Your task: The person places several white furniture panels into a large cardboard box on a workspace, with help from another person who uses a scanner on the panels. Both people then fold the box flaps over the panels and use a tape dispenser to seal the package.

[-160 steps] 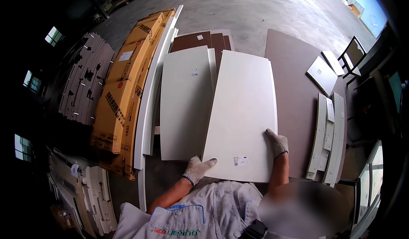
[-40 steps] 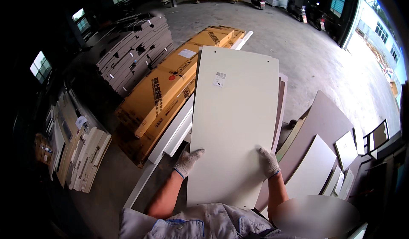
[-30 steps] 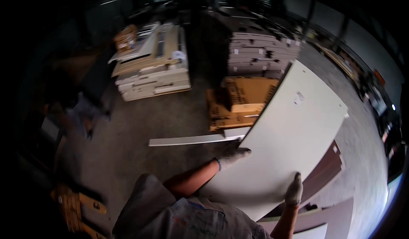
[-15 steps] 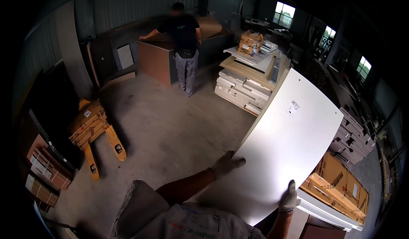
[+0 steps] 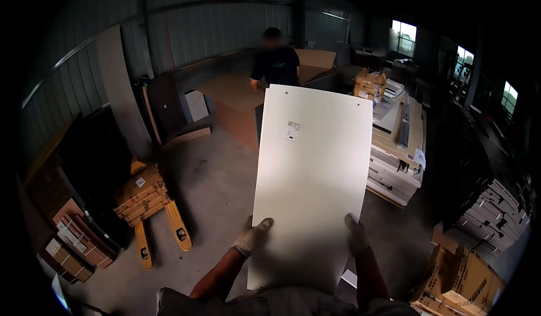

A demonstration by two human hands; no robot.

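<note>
A large white panel (image 5: 313, 169) stands tilted up in front of me, its lower edge close to my body. Two small holes show near its top edge, and a small printed label (image 5: 292, 131) sticks to its upper left. My gloved left hand (image 5: 253, 235) grips the panel's left edge, thumb on the front face. On the opposite edge my gloved right hand (image 5: 356, 234) holds it the same way. The fingers of both hands are hidden behind the panel.
Ahead, a co-worker (image 5: 274, 62) in a dark shirt is at a large brown board surface (image 5: 225, 88). Right of the panel is a stack of boards (image 5: 394, 164). A yellow pallet jack (image 5: 179, 231) carrying cartons stands left. More cartons (image 5: 468, 282) lie at lower right.
The panel has swung left from my right side to straight ahead, more upright, with both hands still on it. My view has turned right and up. The co-worker now leans lower.
</note>
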